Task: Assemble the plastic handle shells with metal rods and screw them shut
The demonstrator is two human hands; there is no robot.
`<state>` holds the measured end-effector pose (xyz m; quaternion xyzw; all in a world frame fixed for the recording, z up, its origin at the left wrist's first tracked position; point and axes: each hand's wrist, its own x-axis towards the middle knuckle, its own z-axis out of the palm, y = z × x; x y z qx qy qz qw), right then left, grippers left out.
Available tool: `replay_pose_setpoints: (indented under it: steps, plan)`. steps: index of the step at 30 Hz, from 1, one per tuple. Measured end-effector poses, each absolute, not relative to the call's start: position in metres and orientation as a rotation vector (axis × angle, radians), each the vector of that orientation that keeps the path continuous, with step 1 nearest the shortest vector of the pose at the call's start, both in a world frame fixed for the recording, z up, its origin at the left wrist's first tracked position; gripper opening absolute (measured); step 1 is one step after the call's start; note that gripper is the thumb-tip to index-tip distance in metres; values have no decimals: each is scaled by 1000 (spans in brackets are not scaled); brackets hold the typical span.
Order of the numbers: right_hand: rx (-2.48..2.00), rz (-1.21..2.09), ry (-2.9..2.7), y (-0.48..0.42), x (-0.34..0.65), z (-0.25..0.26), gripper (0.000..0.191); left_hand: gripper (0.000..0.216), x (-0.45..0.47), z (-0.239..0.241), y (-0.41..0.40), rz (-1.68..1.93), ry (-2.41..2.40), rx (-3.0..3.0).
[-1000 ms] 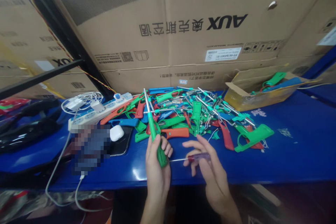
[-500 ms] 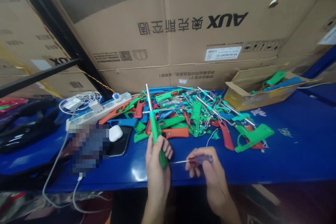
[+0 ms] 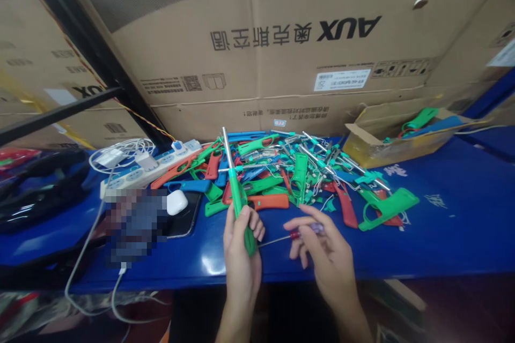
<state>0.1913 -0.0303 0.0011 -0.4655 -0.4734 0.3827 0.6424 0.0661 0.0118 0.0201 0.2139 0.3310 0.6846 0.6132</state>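
Dim, even light covers the large brown cardboard panel [image 3: 257, 5], darkening toward the upper right corner. White glare spots the glossy blue tabletop [image 3: 211, 268] at lower centre; the slim silver metal tube [image 3: 227, 147] gleams mid-frame. Wide-angle distortion and blur soften the left edge, and a patch [image 3: 139, 225] at lower left is pixelated. Lower right seems too shadowed to read.

A pile of parts [image 3: 300, 169] is lying on the surface [image 3: 442, 241], mid-frame. A power strip [image 3: 134, 176] is sitting left of it, a small box [image 3: 394, 153] right, and a big box [image 3: 257, 75] behind, up top.
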Motion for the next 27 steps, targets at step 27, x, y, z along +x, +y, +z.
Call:
replay_pose_setpoints:
  steps: [27]
  plan:
    - [-1341,791,-1350,-32,211,5,37,28,65,22,12,1632,802,473]
